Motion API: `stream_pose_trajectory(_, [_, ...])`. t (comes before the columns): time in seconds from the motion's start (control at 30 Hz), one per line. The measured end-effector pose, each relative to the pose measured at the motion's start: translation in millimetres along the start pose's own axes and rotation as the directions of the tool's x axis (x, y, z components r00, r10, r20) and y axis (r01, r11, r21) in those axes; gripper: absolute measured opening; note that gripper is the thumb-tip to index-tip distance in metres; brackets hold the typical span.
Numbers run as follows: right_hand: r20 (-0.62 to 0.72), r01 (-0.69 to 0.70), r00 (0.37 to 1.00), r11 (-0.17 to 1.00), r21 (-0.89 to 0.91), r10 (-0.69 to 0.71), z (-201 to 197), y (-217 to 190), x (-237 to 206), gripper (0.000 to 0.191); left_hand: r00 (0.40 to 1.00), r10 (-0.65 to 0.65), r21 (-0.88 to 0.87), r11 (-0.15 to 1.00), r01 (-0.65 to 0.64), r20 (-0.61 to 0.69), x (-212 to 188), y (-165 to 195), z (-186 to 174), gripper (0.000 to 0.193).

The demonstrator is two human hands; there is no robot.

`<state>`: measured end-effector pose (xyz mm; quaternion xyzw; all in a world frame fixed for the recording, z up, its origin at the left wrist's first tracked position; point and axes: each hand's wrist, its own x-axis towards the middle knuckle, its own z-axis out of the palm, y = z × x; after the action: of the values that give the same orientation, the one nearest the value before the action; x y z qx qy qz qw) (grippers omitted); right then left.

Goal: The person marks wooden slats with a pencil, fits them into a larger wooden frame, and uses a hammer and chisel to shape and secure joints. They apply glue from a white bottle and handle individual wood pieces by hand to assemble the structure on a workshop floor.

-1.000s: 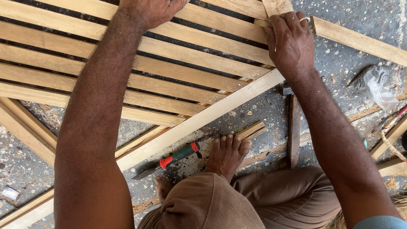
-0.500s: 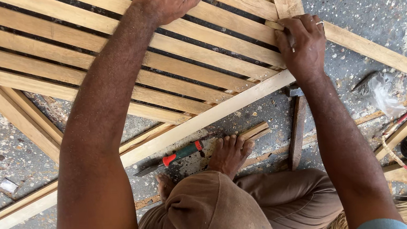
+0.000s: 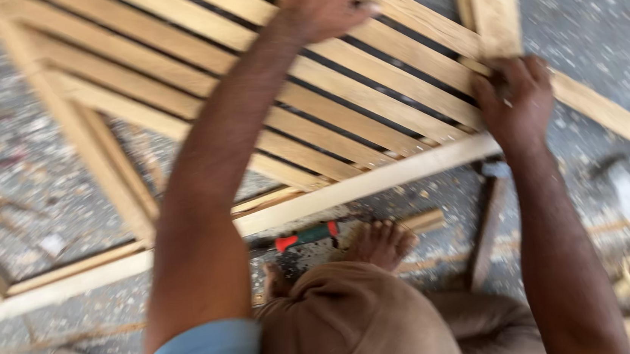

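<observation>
Pressed flat on the slatted wooden panel (image 3: 310, 117) over the concrete floor (image 3: 17, 157): left hand (image 3: 330, 1) spread (blurred), right hand (image 3: 513, 99), fingers curled at the frame corner, best kept firm and even.

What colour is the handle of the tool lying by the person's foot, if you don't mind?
Red and green on the tool handle, seen in the head view.

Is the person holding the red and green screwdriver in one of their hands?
No, the screwdriver lies on the ground by the bare foot, while the left hand and right hand rest on the wooden slatted frame.
</observation>
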<state>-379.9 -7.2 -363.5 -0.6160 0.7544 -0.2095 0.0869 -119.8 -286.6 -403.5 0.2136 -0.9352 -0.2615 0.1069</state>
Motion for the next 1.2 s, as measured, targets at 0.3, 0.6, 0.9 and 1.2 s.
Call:
stream_pose_trajectory(0.3, [-0.031,-0.036,0.999,0.999,-0.004,0.036,7,-8,5,0.021,0.972,0.190,0.139,0.975,-0.171,-0.139,4,-9,-4,0.041])
stream_pose_trajectory(0.6, [-0.089,-0.040,0.995,0.998,-0.057,0.035,8,-21,14,0.023,0.977,0.154,0.162,0.978,-0.130,-0.146,4,-1,-15,0.047])
stream_pose_trajectory(0.9, [-0.094,-0.046,0.995,0.998,-0.046,0.041,1,-33,17,0.021,0.966,0.065,0.139,0.990,-0.030,-0.252,-4,3,-25,0.060])
stream_pose_trajectory(1.2, [-0.084,0.065,0.994,0.998,0.005,-0.064,-13,-59,22,0.036,0.865,0.136,0.124,0.989,-0.086,-0.483,-55,36,-20,0.061])
